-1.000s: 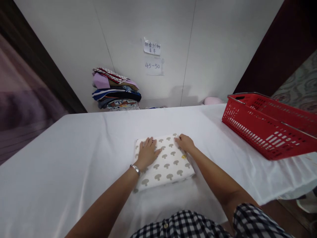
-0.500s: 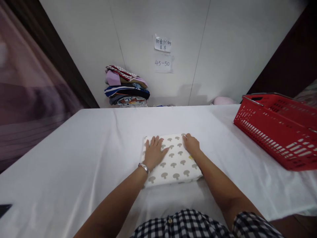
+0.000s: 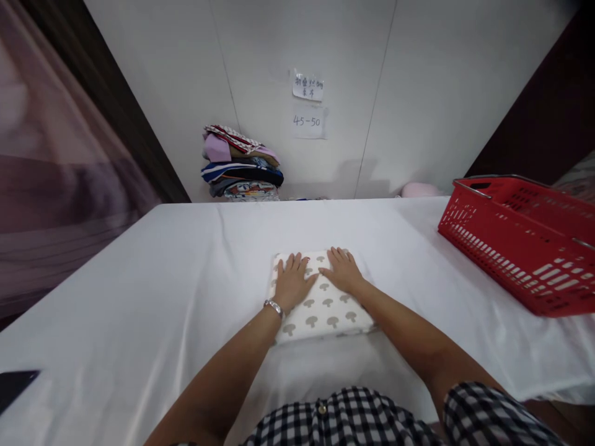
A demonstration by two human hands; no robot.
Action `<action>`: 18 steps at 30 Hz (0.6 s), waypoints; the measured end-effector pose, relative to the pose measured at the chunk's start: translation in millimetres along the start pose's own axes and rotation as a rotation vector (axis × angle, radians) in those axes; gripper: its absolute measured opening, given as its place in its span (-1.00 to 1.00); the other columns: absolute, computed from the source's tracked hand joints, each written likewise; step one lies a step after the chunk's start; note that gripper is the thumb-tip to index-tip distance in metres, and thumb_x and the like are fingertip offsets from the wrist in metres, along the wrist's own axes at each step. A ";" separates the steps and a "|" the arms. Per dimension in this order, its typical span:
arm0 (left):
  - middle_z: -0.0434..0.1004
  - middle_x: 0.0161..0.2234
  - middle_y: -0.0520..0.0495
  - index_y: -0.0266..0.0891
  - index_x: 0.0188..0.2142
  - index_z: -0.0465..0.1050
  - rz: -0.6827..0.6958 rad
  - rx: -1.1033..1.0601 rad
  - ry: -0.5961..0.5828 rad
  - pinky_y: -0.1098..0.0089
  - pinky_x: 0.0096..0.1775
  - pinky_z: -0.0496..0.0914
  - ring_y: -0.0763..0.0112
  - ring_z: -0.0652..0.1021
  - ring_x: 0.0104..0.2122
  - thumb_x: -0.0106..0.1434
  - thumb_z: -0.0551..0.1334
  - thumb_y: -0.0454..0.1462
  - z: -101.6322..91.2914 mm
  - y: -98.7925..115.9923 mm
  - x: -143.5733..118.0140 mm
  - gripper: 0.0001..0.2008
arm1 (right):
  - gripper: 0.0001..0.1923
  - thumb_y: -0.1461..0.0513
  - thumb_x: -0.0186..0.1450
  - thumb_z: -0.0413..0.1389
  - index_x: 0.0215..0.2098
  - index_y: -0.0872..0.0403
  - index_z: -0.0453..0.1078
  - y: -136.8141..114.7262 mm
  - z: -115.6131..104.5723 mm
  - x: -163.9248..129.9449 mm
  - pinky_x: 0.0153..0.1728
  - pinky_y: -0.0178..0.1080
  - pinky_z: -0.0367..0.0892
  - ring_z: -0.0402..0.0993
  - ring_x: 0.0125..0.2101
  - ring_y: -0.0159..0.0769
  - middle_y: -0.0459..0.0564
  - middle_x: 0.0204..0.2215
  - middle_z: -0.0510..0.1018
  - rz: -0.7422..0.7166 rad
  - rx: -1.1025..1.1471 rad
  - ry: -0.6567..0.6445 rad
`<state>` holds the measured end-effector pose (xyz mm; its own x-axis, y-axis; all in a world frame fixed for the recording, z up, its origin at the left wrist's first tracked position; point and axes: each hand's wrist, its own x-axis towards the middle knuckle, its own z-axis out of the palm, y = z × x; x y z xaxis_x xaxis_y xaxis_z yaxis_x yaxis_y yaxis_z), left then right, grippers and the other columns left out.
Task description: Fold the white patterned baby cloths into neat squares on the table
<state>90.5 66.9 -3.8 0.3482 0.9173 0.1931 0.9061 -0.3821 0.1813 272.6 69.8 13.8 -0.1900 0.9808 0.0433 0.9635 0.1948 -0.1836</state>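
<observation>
We're pressing both palms flat, fingers spread, nothing in either grip: left hand point(image 3: 292, 282) and right hand point(image 3: 343, 272) side by side on the folded mushroom-print cloth point(image 3: 320, 303). Cloth is lying mid-tabletop point(image 3: 139, 291), white sheet covering it. Red basket point(image 3: 520, 241) is sitting at right. Folded clothes stack point(image 3: 242, 164) is resting against the white wall point(image 3: 418, 93), two paper notes point(image 3: 307, 102) taped above.
</observation>
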 end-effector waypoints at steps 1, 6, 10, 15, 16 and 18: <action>0.04 0.28 -0.16 -0.20 0.23 0.11 0.002 -0.003 0.004 -0.05 0.21 -0.15 0.10 0.04 0.27 0.29 -0.15 0.08 -0.2 0.1 0.7 -0.36 | -0.29 -0.10 0.33 -0.22 0.29 0.15 -0.04 2.6 6.5 0.4 0.21 0.00 -0.28 -0.21 0.29 -0.09 0.15 0.30 -0.03 0.017 0.009 -0.020; 0.04 0.28 -0.16 -0.16 0.21 0.13 -0.015 -0.054 -0.061 -0.03 0.21 -0.10 0.13 0.04 0.27 0.29 -0.08 0.05 -11.2 -3.3 2.6 -0.41 | -0.26 -0.13 0.33 -0.24 0.29 0.17 -0.05 11.8 13.0 4.7 0.22 -0.01 -0.31 -0.24 0.29 -0.11 0.14 0.30 -0.04 0.020 0.016 -0.017; -0.07 0.31 -0.19 -0.23 0.23 0.10 -0.091 -0.062 -0.140 -0.06 0.19 -0.08 0.10 -0.03 0.29 0.28 -0.10 0.08 -19.7 -12.8 -13.2 -0.36 | -0.28 -0.11 0.34 -0.24 0.29 0.15 -0.04 6.4 1.6 -4.1 0.22 0.00 -0.28 -0.24 0.29 -0.10 0.15 0.31 -0.06 0.036 0.042 -0.071; -0.11 0.32 -0.14 -0.20 0.25 0.05 -0.085 -0.065 -0.090 -0.06 0.18 -0.01 0.14 -0.05 0.29 0.30 -0.15 0.07 -15.4 -17.8 -32.9 -0.37 | -0.27 -0.15 0.32 -0.24 0.30 0.08 -0.03 3.8 3.2 -36.5 0.22 0.04 -0.33 -0.30 0.30 -0.09 0.09 0.32 -0.12 -0.041 0.055 -0.075; -0.10 0.32 -0.15 -0.21 0.24 0.05 -0.086 -0.064 -0.085 -0.06 0.18 0.00 0.13 -0.05 0.29 0.30 -0.14 0.07 -14.5 -17.2 -33.2 -0.37 | -0.28 -0.15 0.32 -0.25 0.30 0.07 -0.03 4.5 4.7 -41.3 0.22 0.04 -0.33 -0.29 0.30 -0.10 0.08 0.32 -0.11 -0.055 0.057 -0.072; -0.08 0.31 -0.16 -0.21 0.24 0.07 -0.083 -0.066 -0.076 -0.06 0.17 0.02 0.12 -0.04 0.29 0.30 -0.12 0.06 -14.0 -15.9 -31.1 -0.37 | -0.31 -0.13 0.33 -0.24 0.29 0.06 -0.02 5.5 5.6 -47.0 0.22 0.05 -0.31 -0.27 0.30 -0.10 0.07 0.32 -0.10 -0.059 0.067 -0.065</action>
<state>61.8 42.8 0.8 0.2917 0.9511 0.1014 0.9158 -0.3083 0.2573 285.8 24.8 5.3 -0.2600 0.9656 -0.0071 0.9359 0.2502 -0.2480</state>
